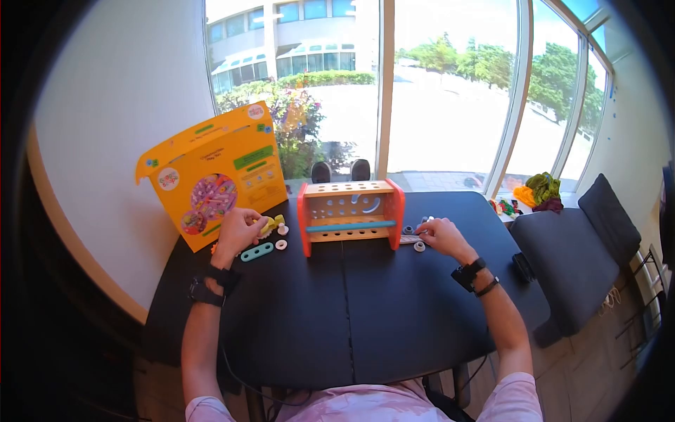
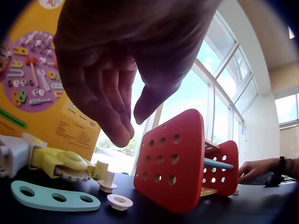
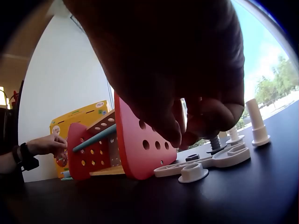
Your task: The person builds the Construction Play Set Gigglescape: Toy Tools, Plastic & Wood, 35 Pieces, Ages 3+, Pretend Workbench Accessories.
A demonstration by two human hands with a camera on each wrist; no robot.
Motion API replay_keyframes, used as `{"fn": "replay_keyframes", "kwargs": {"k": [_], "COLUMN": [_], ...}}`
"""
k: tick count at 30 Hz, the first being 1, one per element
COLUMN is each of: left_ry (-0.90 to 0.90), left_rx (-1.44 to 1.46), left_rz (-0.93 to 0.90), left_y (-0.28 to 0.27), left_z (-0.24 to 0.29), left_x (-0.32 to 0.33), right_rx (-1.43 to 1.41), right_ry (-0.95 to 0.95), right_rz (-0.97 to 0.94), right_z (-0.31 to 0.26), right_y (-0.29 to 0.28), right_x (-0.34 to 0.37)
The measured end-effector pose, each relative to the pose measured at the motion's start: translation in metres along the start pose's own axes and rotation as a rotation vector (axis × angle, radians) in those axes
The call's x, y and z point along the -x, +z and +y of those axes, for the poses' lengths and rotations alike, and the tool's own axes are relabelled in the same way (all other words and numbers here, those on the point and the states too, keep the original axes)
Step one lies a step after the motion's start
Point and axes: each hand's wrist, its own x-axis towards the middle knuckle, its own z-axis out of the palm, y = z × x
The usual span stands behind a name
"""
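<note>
My left hand (image 1: 241, 231) hovers over yellow toy pieces (image 2: 60, 158), thumb and fingertips apart with nothing between them. Below it lie a teal three-hole strip (image 2: 56, 197), a white ring-shaped piece (image 2: 120, 202) and a white screw (image 2: 108, 182). My right hand (image 1: 441, 235) reaches low over small parts, fingers bent down; I cannot tell whether its fingertips hold something. Under and around it are a light grey toy wrench (image 3: 229, 157), a white flanged nut (image 3: 193, 172), a dark grey screw (image 3: 215, 144) and a white stepped peg (image 3: 257, 123). A toy workbench (image 1: 351, 235) with red sides stands between both hands.
A yellow printed box (image 1: 211, 176) stands at the table's back left, behind the left hand. The black table (image 1: 295, 309) has a seam down its middle. To the right is a dark chair (image 1: 569, 260) with colourful cloth (image 1: 545, 190) beyond it. Windows rise behind.
</note>
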Motion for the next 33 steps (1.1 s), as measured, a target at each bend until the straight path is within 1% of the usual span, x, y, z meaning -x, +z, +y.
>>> {"fn": "replay_keyframes", "kwargs": {"k": [1,4,5,8,11,14,17,20,23,26,29,31,32,33], "left_ry": [-0.015,-0.005,-0.022,-0.105,-0.108,-0.135,-0.165,-0.166,-0.127,-0.042,-0.016,0.116,0.181,0.059], "left_rx": [-0.003,-0.047,-0.058,-0.140,-0.251,-0.253,-0.186,-0.186,-0.223,-0.305,-0.355,-0.425,-0.461,-0.505], "left_rz": [0.001,-0.008,-0.022,-0.082,-0.178,-0.178,-0.140,-0.135,-0.171,-0.171,-0.294,-0.239,-0.213,-0.291], "left_y": [-0.004,-0.009,-0.011,-0.019,-0.020,-0.022,-0.030,-0.035,-0.029,-0.017,-0.001,0.015,0.019,0.017], "left_z": [-0.002,-0.007,-0.009,-0.010,-0.027,-0.036,-0.043,-0.045,-0.039,-0.028,-0.018,-0.012,0.001,0.013], "left_x": [0.002,0.005,0.006,0.011,0.010,0.014,0.014,0.015,0.015,0.010,-0.001,0.005,0.009,0.009], "right_rx": [0.051,0.130,0.156,0.147,0.087,0.117,0.070,0.082,0.089,0.118,0.112,0.075,0.055,0.067], "right_ry": [0.025,-0.034,-0.001,-0.056,-0.074,-0.123,-0.113,-0.204,-0.213,-0.206,-0.266,-0.238,-0.224,-0.212], "right_rz": [-0.031,-0.032,-0.088,-0.094,-0.093,-0.042,-0.080,-0.079,-0.085,-0.101,-0.125,-0.133,-0.137,-0.141], "right_z": [-0.013,-0.017,-0.021,-0.028,-0.016,-0.018,-0.020,-0.011,-0.010,-0.018,-0.009,-0.006,-0.009,-0.011], "right_y": [0.001,0.019,0.019,0.017,0.024,0.025,0.021,0.022,0.022,0.015,0.016,0.017,0.016,0.014], "right_x": [0.003,-0.001,-0.001,-0.002,-0.006,-0.001,0.004,0.006,0.006,0.008,0.004,0.006,0.006,0.007]}}
